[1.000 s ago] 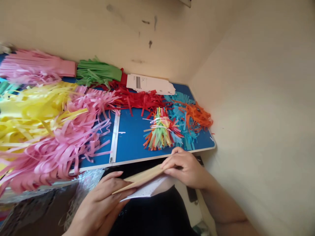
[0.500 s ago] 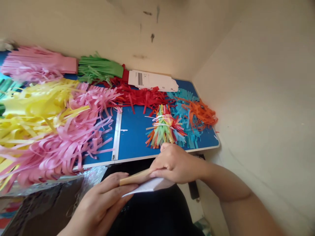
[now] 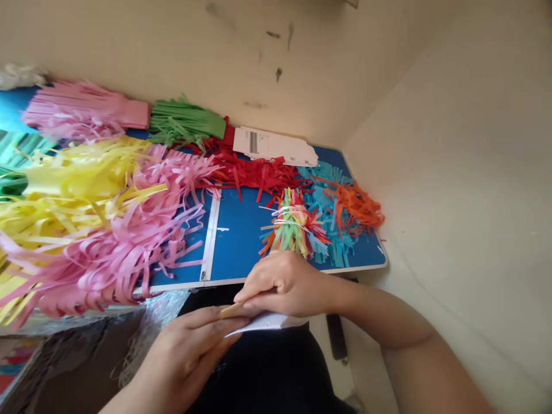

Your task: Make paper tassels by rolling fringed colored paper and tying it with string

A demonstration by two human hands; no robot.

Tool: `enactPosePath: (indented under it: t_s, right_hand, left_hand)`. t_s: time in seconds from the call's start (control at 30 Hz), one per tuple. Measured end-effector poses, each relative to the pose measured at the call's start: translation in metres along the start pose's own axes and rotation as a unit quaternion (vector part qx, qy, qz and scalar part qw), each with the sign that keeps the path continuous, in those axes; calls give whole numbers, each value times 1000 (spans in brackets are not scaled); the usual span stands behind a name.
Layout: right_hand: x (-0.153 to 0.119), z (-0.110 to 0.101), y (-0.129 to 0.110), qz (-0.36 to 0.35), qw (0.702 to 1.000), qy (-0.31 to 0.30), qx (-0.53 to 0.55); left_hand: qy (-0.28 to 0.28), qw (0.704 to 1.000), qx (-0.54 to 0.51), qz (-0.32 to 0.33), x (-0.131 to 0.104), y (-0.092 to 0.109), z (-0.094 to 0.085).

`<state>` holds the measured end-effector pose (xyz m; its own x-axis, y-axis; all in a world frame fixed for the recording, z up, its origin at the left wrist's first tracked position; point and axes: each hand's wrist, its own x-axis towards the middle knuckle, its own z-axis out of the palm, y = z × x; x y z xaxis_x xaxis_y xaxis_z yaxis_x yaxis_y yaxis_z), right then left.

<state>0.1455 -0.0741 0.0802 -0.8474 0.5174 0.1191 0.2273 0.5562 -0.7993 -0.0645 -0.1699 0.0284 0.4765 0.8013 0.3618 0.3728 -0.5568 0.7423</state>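
A folded piece of card (image 3: 271,322), white on one face and tan on the other, is held over my lap, in front of the blue table's near edge. My left hand (image 3: 190,342) grips its left end between the fingers. Closed over its upper tan fold is my right hand (image 3: 280,284), thumb below and knuckles up. Just beyond my right hand lies a multicoloured fringed paper bundle (image 3: 292,227) with white ties around it.
On the blue table (image 3: 237,250) lie pink (image 3: 116,247), yellow (image 3: 81,175), green (image 3: 185,123), red (image 3: 259,172), light blue (image 3: 325,172) and orange (image 3: 360,207) fringed papers. White cards (image 3: 273,145) are stacked at the wall. Clear plastic (image 3: 150,322) hangs below the table's edge.
My right hand has slid left along the card, closer to my left hand, covering more of the tan face. The view has shifted slightly, so the table's items appear further right.
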Motion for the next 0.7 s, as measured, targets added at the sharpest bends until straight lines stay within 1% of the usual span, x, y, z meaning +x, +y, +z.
enactPosePath:
  t_s: [0.07, 0.13, 0.2, 0.23, 0.3, 0.37, 0.43, 0.47, 0.53, 0.7]
  right_hand:
    - [0, 0, 8, -39, 999, 6, -26]
    - [1, -1, 15, -89, 995, -7, -46]
    - [5, -5, 18, -118, 992, -10, -39]
    - [8, -7, 18, -112, 993, -8, -25]
    - [14, -12, 15, -51, 998, -20, 11]
    - [20, -17, 10, 30, 997, -57, 42]
    - [26, -19, 6, 73, 991, -97, 60]
    - [28, -19, 5, 75, 990, -105, 63]
    - [30, -17, 5, 61, 992, -98, 60]
    - [30, -7, 8, 1, 999, -33, 7]
  left_hand:
    - [7, 1000, -17, -18, -1, -2, 2]
    - [3, 999, -24, -34, 0, -5, 3]
    - [-8, 999, -20, -40, 3, -7, 3]
    - [-14, 999, -15, -38, 4, -7, 2]
    - [-14, 1000, 0, -28, 9, -7, 0]
    - [6, 1000, 16, -13, 13, -6, -2]
    - [27, 999, 24, 3, 16, -4, -4]
    - [31, 999, 22, 10, 17, -4, -5]
    - [27, 999, 15, 12, 16, -2, -6]
    - [28, 999, -9, -22, 12, -2, -8]
